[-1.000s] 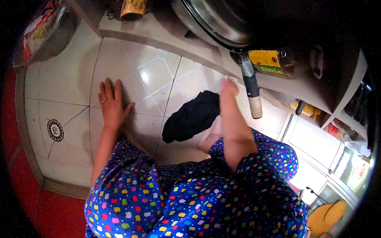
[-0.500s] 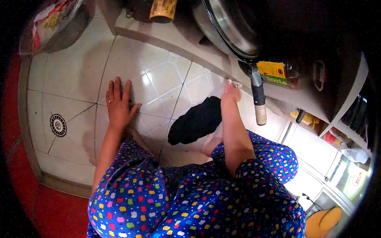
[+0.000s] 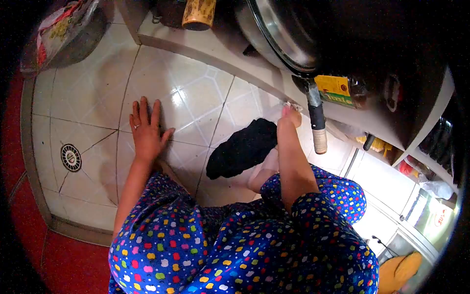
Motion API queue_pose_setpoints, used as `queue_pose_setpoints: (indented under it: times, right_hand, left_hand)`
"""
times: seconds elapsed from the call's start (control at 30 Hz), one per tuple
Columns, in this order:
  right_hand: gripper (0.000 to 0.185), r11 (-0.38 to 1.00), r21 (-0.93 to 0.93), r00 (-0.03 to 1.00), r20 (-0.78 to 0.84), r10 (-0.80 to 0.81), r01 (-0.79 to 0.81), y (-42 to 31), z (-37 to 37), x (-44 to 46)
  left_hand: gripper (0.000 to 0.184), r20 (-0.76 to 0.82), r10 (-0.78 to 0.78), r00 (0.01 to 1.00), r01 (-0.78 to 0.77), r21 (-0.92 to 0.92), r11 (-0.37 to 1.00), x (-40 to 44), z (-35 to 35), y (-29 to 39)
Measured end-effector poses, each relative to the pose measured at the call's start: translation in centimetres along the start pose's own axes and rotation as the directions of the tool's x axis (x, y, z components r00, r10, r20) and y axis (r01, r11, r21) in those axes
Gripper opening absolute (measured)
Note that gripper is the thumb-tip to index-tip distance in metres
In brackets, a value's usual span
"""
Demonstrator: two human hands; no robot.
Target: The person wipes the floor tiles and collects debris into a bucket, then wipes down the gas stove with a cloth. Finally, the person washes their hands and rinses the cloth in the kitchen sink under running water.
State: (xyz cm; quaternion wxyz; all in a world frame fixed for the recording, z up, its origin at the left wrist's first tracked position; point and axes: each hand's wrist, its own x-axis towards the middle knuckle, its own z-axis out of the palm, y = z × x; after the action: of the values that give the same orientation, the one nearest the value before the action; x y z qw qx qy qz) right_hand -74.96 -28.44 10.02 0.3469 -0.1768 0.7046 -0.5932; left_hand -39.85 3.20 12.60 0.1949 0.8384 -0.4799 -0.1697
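Observation:
My left hand (image 3: 146, 131) lies flat on the tiled floor (image 3: 196, 105), fingers spread, a ring on one finger. Close by the base of the cabinet, my right hand (image 3: 291, 117) is closed on a small crumpled white tissue (image 3: 294, 106), pressing it low beside the ledge; part of the tissue is hidden by the fingers. A bunched black cloth (image 3: 242, 149) rests on the tiles between my hands, just left of my right forearm.
A round floor drain (image 3: 71, 157) is set in the tiles at left. Above the cabinet ledge (image 3: 205, 55) sit a pan (image 3: 293, 39), whose taped handle (image 3: 318, 120) juts out near my right hand, and a yellow-green package (image 3: 335, 90). A bag-lined bin (image 3: 68, 39) stands upper left.
My right hand has shifted slightly to the right along the ledge with the tissue. My left hand stays in place on the floor.

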Motion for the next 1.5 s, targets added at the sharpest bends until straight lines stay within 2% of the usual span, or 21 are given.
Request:
queue_pose_setpoints:
  times: [0.1, 0.17, 0.2, 0.27, 0.33, 0.4, 0.47, 0.57, 0.67, 0.73, 0.8, 0.87, 0.9, 0.97, 1.07, 1.1, 1.2, 1.27, 1.3, 1.37, 1.5]
  right_hand:
    - [0.027, 0.95, -0.208, 0.972, 0.016, -0.233, 0.232, -0.6, -1.8, 1.1]
    - [0.03, 0.758, -0.19, 0.781, 0.172, -0.6, 0.624, -0.9, -2.1, 1.1]
    - [0.03, 0.753, -0.186, 0.776, 0.174, -0.607, 0.631, -1.3, -1.8, 1.1]
    - [0.028, 0.059, -0.653, 0.424, 0.417, -0.804, 0.755, -2.5, -1.4, 0.9]
    - [0.027, -0.349, -0.711, 0.258, 0.595, -0.761, 0.611, -3.5, -0.8, 0.1]
    - [0.022, -0.081, -0.666, 0.525, 0.651, -0.549, 0.741, -4.3, -0.1, -3.9]
    - [0.019, -0.053, -0.395, 0.286, 0.744, -0.604, 0.917, -3.7, 0.7, -7.2]
    - [0.022, 0.105, -0.277, 0.292, 0.821, -0.491, 0.955, -5.1, 2.1, -13.5]
    - [0.022, 0.059, -0.419, 0.384, 0.754, -0.533, 0.906, -5.7, 0.8, -10.0]
    - [0.022, 0.181, -0.685, 0.68, 0.583, -0.444, 0.705, -6.6, 0.3, -8.7]
    - [0.021, 0.148, -0.719, 0.696, 0.567, -0.44, 0.679, -6.2, 0.4, -8.6]
    - [0.022, 0.052, -0.392, 0.339, 0.713, -0.614, 0.918, -4.1, 0.5, -10.1]
    - [0.024, 0.047, -0.345, 0.311, 0.769, -0.558, 0.938, -4.5, 1.1, -12.8]
    - [0.025, 0.207, -0.299, 0.364, 0.776, -0.515, 0.932, -4.2, 1.5, -13.4]
    - [0.026, 0.162, -0.355, 0.383, 0.741, -0.552, 0.921, -5.0, 1.5, -11.3]
    - [0.025, 0.156, -0.521, 0.509, 0.653, -0.561, 0.839, -5.3, 1.8, -10.9]
    - [0.025, 0.228, -0.51, 0.535, 0.606, -0.589, 0.829, -5.2, 2.5, -11.9]
    - [0.027, 0.003, -0.46, 0.395, 0.758, -0.52, 0.888, -4.4, 3.4, -13.7]
    - [0.027, 0.003, -0.459, 0.392, 0.757, -0.523, 0.889, -4.4, 4.2, -15.3]
    - [0.03, -0.048, -0.225, 0.196, 0.921, -0.338, 0.973, -4.7, 5.8, -18.0]
    - [0.029, -0.132, -0.339, 0.271, 0.888, -0.37, 0.932, -5.5, 7.6, -14.9]
  left_hand:
    - [0.086, 0.001, -0.022, 1.0, 0.022, 0.011, 1.0, 0.0, 0.2, 0.1]
    - [0.085, -0.014, -0.028, 1.0, 0.028, 0.002, 1.0, 0.0, 0.5, 0.0]
    - [0.085, -0.021, -0.037, 0.999, 0.037, 0.004, 0.999, 0.0, 0.7, -0.1]
    - [0.084, -0.034, -0.034, 0.999, 0.033, -0.009, 0.999, -0.1, 0.8, -0.2]
    - [0.083, -0.046, -0.034, 0.998, 0.033, -0.022, 0.999, -0.1, 0.8, -0.1]
    - [0.082, -0.069, -0.026, 0.997, 0.025, -0.023, 0.999, -0.1, 0.8, 0.0]
    - [0.081, -0.082, -0.042, 0.996, 0.042, -0.012, 0.999, 0.1, 1.4, 0.3]
    - [0.081, -0.093, -0.058, 0.994, 0.059, 0.01, 0.998, 0.3, 1.7, 0.5]
    - [0.079, -0.071, -0.046, 0.996, 0.047, 0.007, 0.999, 0.1, 1.0, 0.0]
    - [0.079, -0.046, -0.045, 0.998, 0.045, -0.012, 0.999, -0.2, 0.5, -0.3]
    - [0.077, -0.056, -0.009, 0.998, 0.008, -0.022, 1.0, -0.2, 0.4, 0.0]
    - [0.076, -0.061, -0.014, 0.998, 0.013, -0.02, 1.0, -0.2, 0.7, 0.1]
    - [0.075, -0.077, -0.027, 0.997, 0.026, -0.016, 1.0, 0.0, 0.9, 0.3]
    - [0.075, -0.057, -0.036, 0.998, 0.036, -0.007, 0.999, 0.0, 0.9, 0.4]
    - [0.074, -0.06, -0.017, 0.998, 0.016, -0.008, 1.0, 0.2, 0.7, -0.4]
    - [0.074, -0.07, 0.017, 0.997, -0.019, -0.024, 1.0, -0.1, 0.6, -0.7]
    - [0.074, -0.07, 0.022, 0.997, -0.024, -0.024, 0.999, -0.2, 0.4, -0.7]
    - [0.074, -0.075, 0.004, 0.997, -0.006, -0.028, 1.0, -0.2, 0.5, -0.4]
    - [0.074, -0.084, -0.009, 0.996, 0.007, -0.028, 1.0, 0.0, 0.6, -0.2]
    - [0.073, -0.069, -0.026, 0.997, 0.025, -0.014, 1.0, 0.1, 0.7, 0.0]
    - [0.072, -0.062, 0.004, 0.998, -0.007, -0.048, 0.999, -0.1, 0.4, -1.1]
